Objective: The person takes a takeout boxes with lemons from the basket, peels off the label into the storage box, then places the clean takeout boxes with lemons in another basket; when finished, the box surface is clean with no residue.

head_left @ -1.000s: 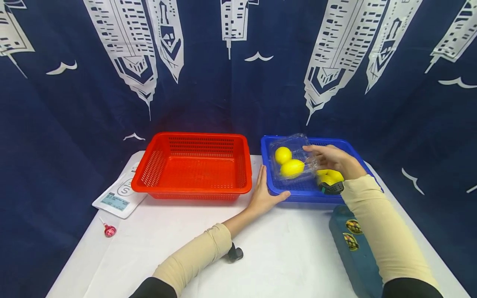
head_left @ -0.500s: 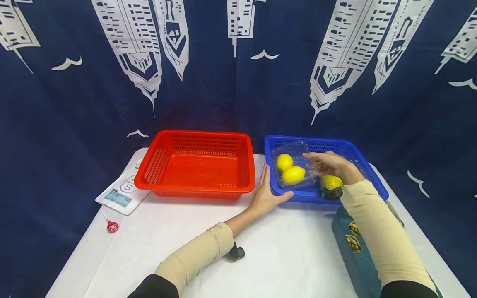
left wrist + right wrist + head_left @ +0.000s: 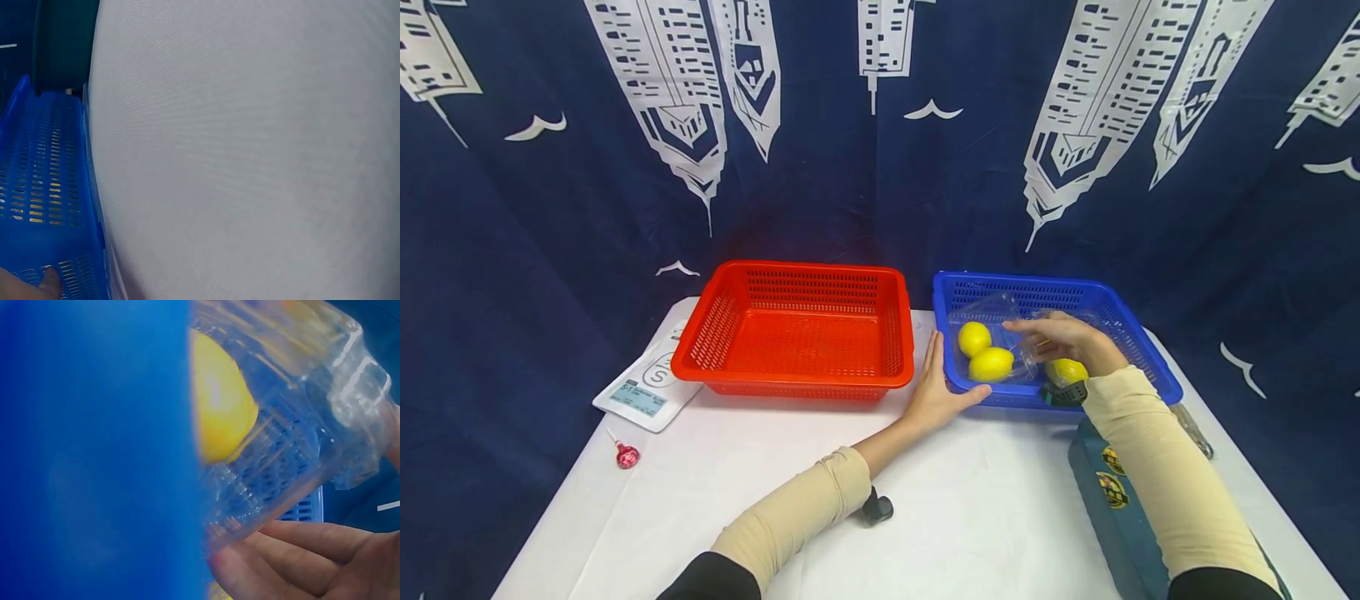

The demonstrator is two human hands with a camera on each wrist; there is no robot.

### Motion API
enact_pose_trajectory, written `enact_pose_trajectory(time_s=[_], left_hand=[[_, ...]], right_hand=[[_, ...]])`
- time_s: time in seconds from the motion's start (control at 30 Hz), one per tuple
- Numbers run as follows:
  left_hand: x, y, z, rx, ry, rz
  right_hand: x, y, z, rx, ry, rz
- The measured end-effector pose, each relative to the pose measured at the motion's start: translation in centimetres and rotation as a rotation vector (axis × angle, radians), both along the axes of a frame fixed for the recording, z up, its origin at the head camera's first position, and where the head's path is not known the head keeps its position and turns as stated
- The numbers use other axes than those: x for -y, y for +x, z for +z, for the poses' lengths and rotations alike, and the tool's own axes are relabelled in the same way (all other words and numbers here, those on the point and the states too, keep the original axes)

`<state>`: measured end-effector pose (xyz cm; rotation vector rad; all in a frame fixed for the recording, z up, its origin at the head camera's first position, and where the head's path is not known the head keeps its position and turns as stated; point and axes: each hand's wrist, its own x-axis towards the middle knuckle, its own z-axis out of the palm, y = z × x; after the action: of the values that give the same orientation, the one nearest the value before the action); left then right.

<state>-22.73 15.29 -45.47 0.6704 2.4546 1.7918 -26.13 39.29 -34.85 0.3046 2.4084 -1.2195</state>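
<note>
In the head view, my left hand (image 3: 934, 392) lies with straight fingers along the left side of the blue basket (image 3: 958, 390), its thumb on the front wall. The thumb also shows against the basket in the left wrist view. My right hand (image 3: 1067, 340) is inside the basket, holding the edge of a clear plastic clamshell container (image 3: 1000, 308). A round lemon (image 3: 974, 339) and a longer lemon (image 3: 991, 364) sit in the container's left part. Another lemon (image 3: 1066, 372) shows under my right hand; whether it is in the container I cannot tell.
A red basket (image 3: 805, 387) stands to the left. Beyond it are a white scale (image 3: 638, 400) and a red lollipop (image 3: 627, 456). A dark teal case (image 3: 1112, 508) lies under the right forearm, near a metal-edged item (image 3: 1193, 432).
My right hand has lowered the clear container with its lemons into the blue basket. The view has shifted slightly. My left hand stays at the basket's corner.
</note>
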Motion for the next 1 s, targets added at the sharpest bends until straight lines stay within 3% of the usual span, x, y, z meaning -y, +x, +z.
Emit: enact_pose_trajectory(time_s=[0.37, 1.0], left_hand=[[0.1, 0.2, 0.2, -0.005, -0.015, 0.010], [0.0, 0.2, 0.1, 0.017, -0.003, -0.003]], right_hand=[[-0.4, 0.2, -0.3, 0.033, 0.010, 0.055], [-1.5, 0.9, -0.2, 0.027, 0.060, 0.074]])
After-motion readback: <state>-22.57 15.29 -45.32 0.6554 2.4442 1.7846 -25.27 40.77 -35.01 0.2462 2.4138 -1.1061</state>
